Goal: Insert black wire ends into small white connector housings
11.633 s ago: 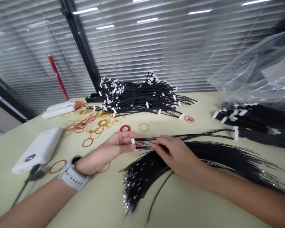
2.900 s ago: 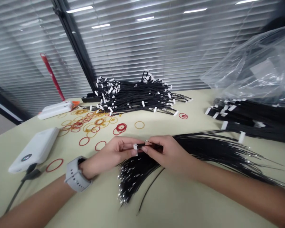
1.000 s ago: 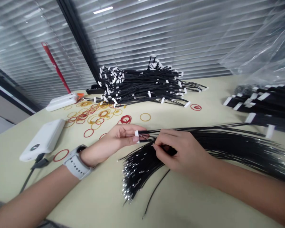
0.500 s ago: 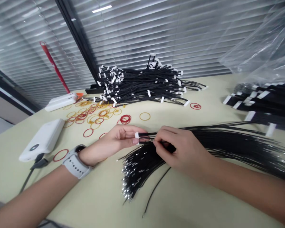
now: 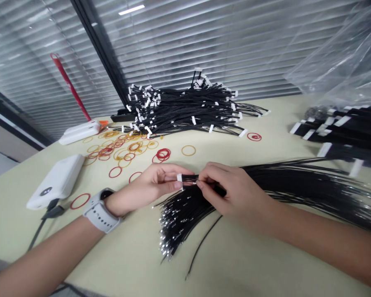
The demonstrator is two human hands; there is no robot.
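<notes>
Between thumb and fingers, my left hand (image 5: 160, 180) pinches a small white connector (image 5: 179, 180) with black wires running out to the right. My right hand (image 5: 227, 185) is closed just right of it, fingertips pinching a thin black wire (image 5: 194, 182) close to the connector; whether its tip is inside I cannot tell. Under and beyond my right hand lies a thick bundle of black wires (image 5: 281, 181). Its left end fans out in shiny metal terminals (image 5: 170, 231). One single black wire (image 5: 204, 245) lies apart in front of the bundle.
Finished-looking black cables with white connectors (image 5: 185, 107) are heaped at the back. Red and yellow rubber bands (image 5: 123, 148) lie scattered left of centre. Two white power banks (image 5: 57, 181) sit at the left. More connectored black cables (image 5: 352, 128) and a clear plastic bag (image 5: 336, 66) are at the right.
My right hand has shifted slightly left, its fingertips closer to the white connector. My left hand keeps its hold, moved a touch to the right.
</notes>
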